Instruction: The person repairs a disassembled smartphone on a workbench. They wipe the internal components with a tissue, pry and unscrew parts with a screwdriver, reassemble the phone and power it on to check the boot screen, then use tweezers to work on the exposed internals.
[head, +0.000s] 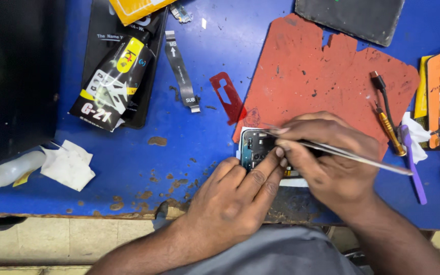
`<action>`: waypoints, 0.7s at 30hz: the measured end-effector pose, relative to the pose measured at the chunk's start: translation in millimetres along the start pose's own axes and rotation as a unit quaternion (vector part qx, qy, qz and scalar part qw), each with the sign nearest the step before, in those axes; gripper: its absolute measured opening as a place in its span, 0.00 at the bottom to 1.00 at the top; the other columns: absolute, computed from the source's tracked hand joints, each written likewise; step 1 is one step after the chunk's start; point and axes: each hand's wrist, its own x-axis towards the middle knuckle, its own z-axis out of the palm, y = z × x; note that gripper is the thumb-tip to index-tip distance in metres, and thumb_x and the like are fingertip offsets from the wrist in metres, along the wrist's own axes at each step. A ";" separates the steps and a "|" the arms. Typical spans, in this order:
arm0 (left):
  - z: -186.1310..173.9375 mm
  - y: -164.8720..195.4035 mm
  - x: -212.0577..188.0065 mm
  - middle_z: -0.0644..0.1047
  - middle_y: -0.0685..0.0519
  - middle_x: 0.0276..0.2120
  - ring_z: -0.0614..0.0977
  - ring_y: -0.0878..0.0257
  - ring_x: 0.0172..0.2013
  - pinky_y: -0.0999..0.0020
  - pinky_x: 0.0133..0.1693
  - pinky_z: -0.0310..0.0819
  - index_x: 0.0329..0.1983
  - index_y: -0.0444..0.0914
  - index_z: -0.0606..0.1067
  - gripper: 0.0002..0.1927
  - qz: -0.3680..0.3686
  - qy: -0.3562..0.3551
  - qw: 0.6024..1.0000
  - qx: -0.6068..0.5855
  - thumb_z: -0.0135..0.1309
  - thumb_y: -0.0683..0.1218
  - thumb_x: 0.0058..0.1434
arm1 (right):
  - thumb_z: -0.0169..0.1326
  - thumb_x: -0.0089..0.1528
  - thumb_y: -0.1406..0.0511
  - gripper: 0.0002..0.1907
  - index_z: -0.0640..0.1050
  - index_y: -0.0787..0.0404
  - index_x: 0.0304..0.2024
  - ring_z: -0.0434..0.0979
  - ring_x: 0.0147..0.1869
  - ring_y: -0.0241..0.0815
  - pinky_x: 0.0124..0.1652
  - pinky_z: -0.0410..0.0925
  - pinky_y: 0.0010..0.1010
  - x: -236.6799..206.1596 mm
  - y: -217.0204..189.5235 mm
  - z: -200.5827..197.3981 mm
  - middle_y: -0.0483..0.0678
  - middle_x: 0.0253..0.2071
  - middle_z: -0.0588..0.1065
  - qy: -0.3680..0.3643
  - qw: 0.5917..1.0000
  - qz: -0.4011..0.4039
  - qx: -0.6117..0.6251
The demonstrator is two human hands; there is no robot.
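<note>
While the left hand (230,201) presses w/ curled fingers on the opened dark phone body with exposed circuit board (256,148), the right hand (327,158) pinches slim silver metal tweezers (352,155), tips toward the board. Phone lies at front edge of the worn blue table top (128,158), partly on the torn red rubber mat (322,71). R. of mat: yellow-handled screwdriver (390,132), purple plastic pry tool (413,168), black cable w/ copper plug (383,91). L. side: black-and-yellow glossy pouch (113,84), grey flat flex ribbon (181,71), red thin cut-out film (228,97), crumpled white tissue (68,165). Top: dark grey slab (350,18).
</note>
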 end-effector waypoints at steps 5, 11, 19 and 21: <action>-0.3 -0.5 1.0 0.74 0.37 0.63 0.70 0.62 0.30 0.63 0.44 0.71 0.59 0.26 0.76 0.21 0.006 -0.011 1.000 0.014 0.54 0.37 0.63 | 0.62 0.66 0.75 0.08 0.77 0.68 0.46 0.84 0.47 0.39 0.44 0.77 0.25 -10.0 8.6 -16.4 0.54 0.44 0.80 0.033 0.999 0.043 -0.007; -0.6 0.9 2.2 0.74 0.38 0.63 0.70 0.62 0.31 0.64 0.44 0.71 0.59 0.27 0.76 0.20 0.005 -0.019 1.000 0.021 0.54 0.37 0.64 | 0.62 0.65 0.76 0.08 0.77 0.68 0.45 0.82 0.40 0.36 0.36 0.74 0.20 -18.2 13.5 -24.5 0.55 0.46 0.80 0.054 0.995 0.087 0.018; 1.2 1.8 3.3 0.74 0.39 0.63 0.71 0.62 0.31 0.63 0.44 0.71 0.60 0.28 0.76 0.21 0.003 -0.032 0.999 0.025 0.53 0.37 0.63 | 0.61 0.67 0.76 0.06 0.77 0.69 0.43 0.82 0.43 0.39 0.43 0.74 0.24 -24.1 19.0 -40.2 0.55 0.42 0.80 0.073 0.993 0.086 -0.021; 1.5 1.6 2.9 0.74 0.40 0.63 0.70 0.62 0.31 0.63 0.44 0.71 0.60 0.28 0.76 0.21 0.003 -0.031 0.999 0.028 0.53 0.37 0.63 | 0.60 0.68 0.76 0.05 0.76 0.68 0.45 0.83 0.46 0.39 0.47 0.76 0.24 -25.0 19.9 -42.4 0.54 0.43 0.79 0.081 0.994 0.066 -0.015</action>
